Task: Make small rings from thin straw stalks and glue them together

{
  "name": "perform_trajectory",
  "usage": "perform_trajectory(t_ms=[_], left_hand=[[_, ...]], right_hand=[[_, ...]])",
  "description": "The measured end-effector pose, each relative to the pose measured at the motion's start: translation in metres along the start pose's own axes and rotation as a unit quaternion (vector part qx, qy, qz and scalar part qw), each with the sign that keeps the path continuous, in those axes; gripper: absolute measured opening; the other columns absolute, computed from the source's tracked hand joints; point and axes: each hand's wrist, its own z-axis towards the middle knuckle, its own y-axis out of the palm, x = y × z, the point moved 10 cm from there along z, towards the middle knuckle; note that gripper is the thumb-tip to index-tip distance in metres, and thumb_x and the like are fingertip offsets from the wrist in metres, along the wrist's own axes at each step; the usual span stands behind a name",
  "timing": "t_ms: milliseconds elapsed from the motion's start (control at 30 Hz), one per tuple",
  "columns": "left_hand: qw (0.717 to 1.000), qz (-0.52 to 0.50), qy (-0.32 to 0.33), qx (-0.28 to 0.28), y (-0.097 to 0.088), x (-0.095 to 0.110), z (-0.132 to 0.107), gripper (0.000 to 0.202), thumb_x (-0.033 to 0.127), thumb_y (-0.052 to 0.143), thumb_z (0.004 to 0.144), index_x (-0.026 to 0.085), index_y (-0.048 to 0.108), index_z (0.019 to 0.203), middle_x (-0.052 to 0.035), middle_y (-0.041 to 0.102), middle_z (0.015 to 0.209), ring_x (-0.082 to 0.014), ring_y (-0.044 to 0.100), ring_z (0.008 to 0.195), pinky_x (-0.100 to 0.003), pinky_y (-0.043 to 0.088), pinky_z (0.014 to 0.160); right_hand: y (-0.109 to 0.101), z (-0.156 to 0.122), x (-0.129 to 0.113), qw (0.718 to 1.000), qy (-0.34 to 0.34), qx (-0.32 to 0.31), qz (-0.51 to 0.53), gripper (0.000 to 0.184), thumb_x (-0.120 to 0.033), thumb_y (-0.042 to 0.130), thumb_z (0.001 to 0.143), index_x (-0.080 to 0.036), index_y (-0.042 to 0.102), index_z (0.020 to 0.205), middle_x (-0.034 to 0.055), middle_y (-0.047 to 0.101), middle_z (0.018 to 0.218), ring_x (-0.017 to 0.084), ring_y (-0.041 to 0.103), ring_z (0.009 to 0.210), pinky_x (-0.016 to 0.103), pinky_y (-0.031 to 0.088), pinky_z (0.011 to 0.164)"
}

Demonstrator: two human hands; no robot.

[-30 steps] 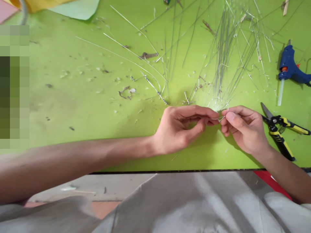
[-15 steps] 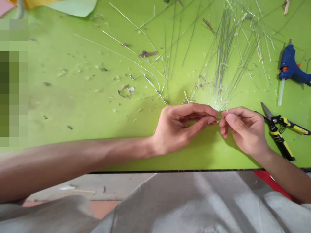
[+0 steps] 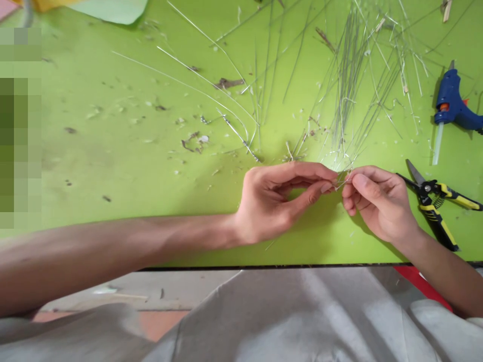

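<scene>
Between my two hands runs a short piece of thin silvery wire (image 3: 342,182), bent near its middle. My left hand (image 3: 285,201) pinches one end of it between thumb and fingertips. The other end sits in a pinch of my right hand (image 3: 381,198), whose lower fingers are curled. Both hands are close together above the table's front part. Just beyond the fingertips lies a bundle of thin straight wires (image 3: 347,75). A twisted wire piece (image 3: 239,136) rests beyond my left hand.
Pruning snips (image 3: 427,188) with yellow-black handles lie spread at the right. A blue glue gun (image 3: 449,98) with a glue stick is behind them. Loose wires (image 3: 204,30) and scraps litter the green table (image 3: 113,171). Coloured paper (image 3: 113,10) lies far left.
My fingertips have drawn slightly apart, with a little more of the wire showing between them. Both hands keep their pinch; the rest looks the same apart from a slight view shift.
</scene>
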Motion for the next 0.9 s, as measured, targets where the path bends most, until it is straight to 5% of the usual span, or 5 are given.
perform_trajectory(t_ms=[700, 900], left_hand=[[0.993, -0.043, 0.105, -0.039, 0.008, 0.017, -0.002, 0.020, 0.001, 0.078, 0.094, 0.016, 0.083, 0.107, -0.0057, 0.087, 0.099, -0.0159, 0.086, 0.085, -0.019, 0.072, 0.084], [0.986, -0.012, 0.155, -0.051, 0.008, 0.024, -0.002, 0.025, -0.001, 0.077, 0.092, 0.018, 0.083, 0.108, -0.0058, 0.087, 0.097, -0.0170, 0.085, 0.082, -0.019, 0.072, 0.079]], right_hand=[[0.025, -0.003, 0.012, 0.985, 0.049, -0.126, 0.107, 0.021, -0.038, 0.084, 0.094, -0.020, 0.074, 0.089, -0.0052, 0.062, 0.064, 0.006, 0.054, 0.052, 0.017, 0.047, 0.049], [0.026, -0.003, 0.013, 0.987, 0.062, -0.130, 0.070, 0.030, -0.045, 0.086, 0.092, -0.021, 0.071, 0.087, -0.0071, 0.058, 0.061, 0.006, 0.052, 0.048, 0.017, 0.045, 0.047]])
